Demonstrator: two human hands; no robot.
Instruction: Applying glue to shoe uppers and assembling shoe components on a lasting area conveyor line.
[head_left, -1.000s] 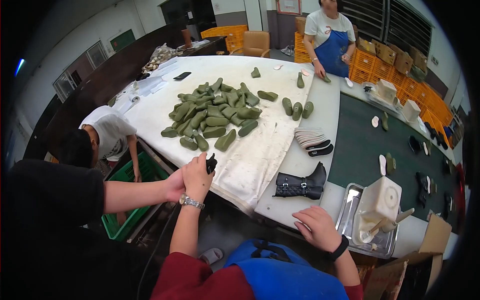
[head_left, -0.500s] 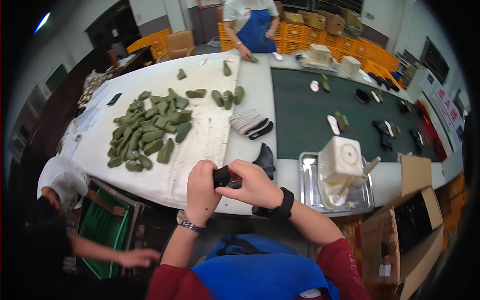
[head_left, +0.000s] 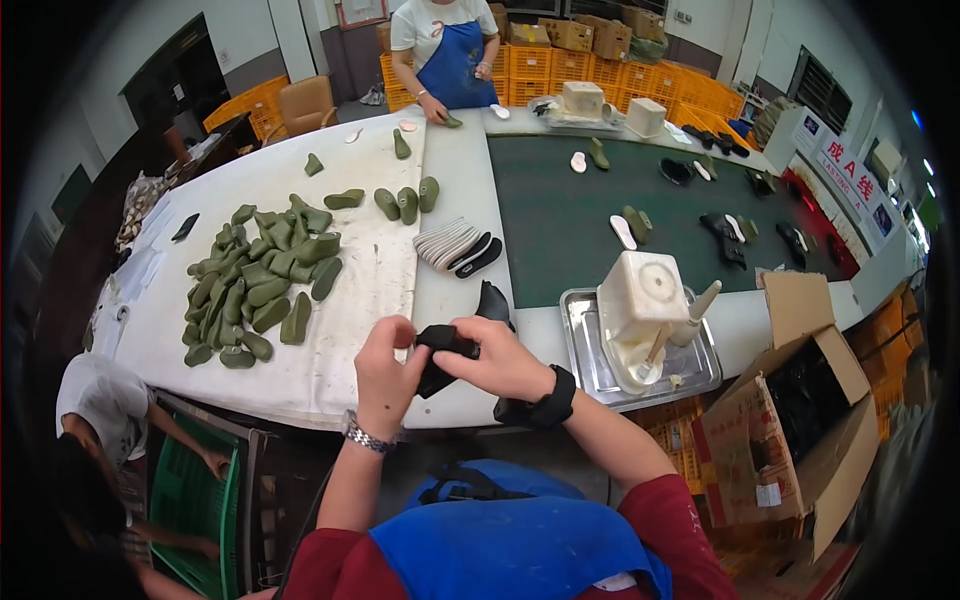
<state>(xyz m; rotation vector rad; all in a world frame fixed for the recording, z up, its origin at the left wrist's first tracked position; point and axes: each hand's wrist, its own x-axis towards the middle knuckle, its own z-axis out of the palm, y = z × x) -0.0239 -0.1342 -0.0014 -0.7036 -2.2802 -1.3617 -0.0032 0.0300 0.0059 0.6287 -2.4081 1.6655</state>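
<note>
Over the near edge of the white table, a black shoe upper is held between my two hands. My left hand grips its left side with curled fingers. On its right side, my right hand pinches the top edge between thumb and fingers. Another black shoe upper lies just beyond my right hand, partly hidden by it. Past that sits a fanned stack of striped and black insoles. A large heap of green shoe lasts lies left of my hands.
A white glue container with a brush stands in a metal tray at right. Beyond runs a green conveyor belt carrying lasts, insoles and uppers. An open cardboard box stands right. People work around a green crate at lower left.
My hands have turned the black upper, and more of it shows below my fingers. The whole view has swung right. At lower left, a person's outstretched hand has moved toward the green crate.
</note>
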